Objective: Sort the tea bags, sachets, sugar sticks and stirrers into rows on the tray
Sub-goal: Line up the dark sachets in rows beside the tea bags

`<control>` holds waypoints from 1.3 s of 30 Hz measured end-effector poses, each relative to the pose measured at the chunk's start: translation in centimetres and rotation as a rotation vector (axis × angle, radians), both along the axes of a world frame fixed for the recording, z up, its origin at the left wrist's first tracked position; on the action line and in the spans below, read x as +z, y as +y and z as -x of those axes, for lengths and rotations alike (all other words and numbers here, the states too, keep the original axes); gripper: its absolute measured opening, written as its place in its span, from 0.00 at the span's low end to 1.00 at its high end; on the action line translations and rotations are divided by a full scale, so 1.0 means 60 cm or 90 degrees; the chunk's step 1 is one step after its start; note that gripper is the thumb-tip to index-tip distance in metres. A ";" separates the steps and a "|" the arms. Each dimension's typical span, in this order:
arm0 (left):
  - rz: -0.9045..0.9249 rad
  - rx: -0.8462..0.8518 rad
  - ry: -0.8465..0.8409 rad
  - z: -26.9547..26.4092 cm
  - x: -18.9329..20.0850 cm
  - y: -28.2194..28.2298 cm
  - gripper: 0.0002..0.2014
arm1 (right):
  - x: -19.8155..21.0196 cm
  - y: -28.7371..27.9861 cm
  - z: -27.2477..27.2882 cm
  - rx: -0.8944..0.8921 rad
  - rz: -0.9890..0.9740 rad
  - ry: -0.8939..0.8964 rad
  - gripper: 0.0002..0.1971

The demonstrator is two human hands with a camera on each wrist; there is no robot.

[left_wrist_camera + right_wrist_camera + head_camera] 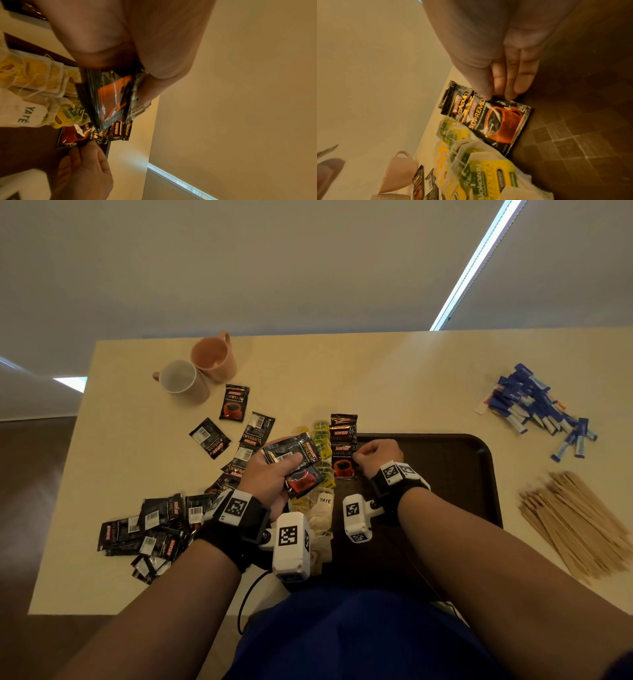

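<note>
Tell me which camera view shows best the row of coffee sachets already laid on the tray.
The right wrist view: the row of coffee sachets fills the middle, overlapping, printed fronts readable, the right hand touching its edge. The head view shows the row small. The left wrist view shows it partly hidden behind held sachets.

Your left hand (270, 474) grips a sachet bundle (297, 463); your right hand (378, 455), fingers (510, 81) curled, pinches a tray sachet (343, 462)

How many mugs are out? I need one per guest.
2. A peach mug stands at the table's far left; a white-lined mug lies tipped beside it, nearer the person. None seem hidden.
</note>
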State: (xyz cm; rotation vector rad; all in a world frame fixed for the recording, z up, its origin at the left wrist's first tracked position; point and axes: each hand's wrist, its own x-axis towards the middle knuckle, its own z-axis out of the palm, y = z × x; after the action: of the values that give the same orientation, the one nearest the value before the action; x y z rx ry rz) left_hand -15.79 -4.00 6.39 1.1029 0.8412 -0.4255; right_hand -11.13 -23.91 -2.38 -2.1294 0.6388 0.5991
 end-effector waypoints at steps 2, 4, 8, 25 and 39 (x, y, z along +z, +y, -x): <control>-0.001 0.003 -0.002 0.000 0.002 0.000 0.17 | 0.003 -0.001 0.000 0.015 0.002 0.009 0.02; -0.005 0.004 -0.005 0.001 0.002 0.001 0.17 | 0.002 0.000 0.001 0.020 0.004 0.012 0.03; -0.012 0.008 0.000 0.002 0.000 0.003 0.17 | 0.001 0.005 -0.006 0.003 -0.006 -0.014 0.03; -0.005 0.007 -0.012 -0.002 0.001 0.001 0.20 | 0.001 -0.003 -0.015 -0.013 -0.007 -0.045 0.06; -0.011 -0.029 -0.110 0.008 0.009 -0.022 0.29 | 0.152 0.041 0.036 0.235 -0.122 -0.288 0.11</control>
State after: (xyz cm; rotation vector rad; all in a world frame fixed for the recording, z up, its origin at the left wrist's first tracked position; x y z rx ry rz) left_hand -16.30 -5.34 6.90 1.1592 0.6699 -0.3560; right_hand -13.31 -21.45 6.73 -2.1103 -0.0621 0.3323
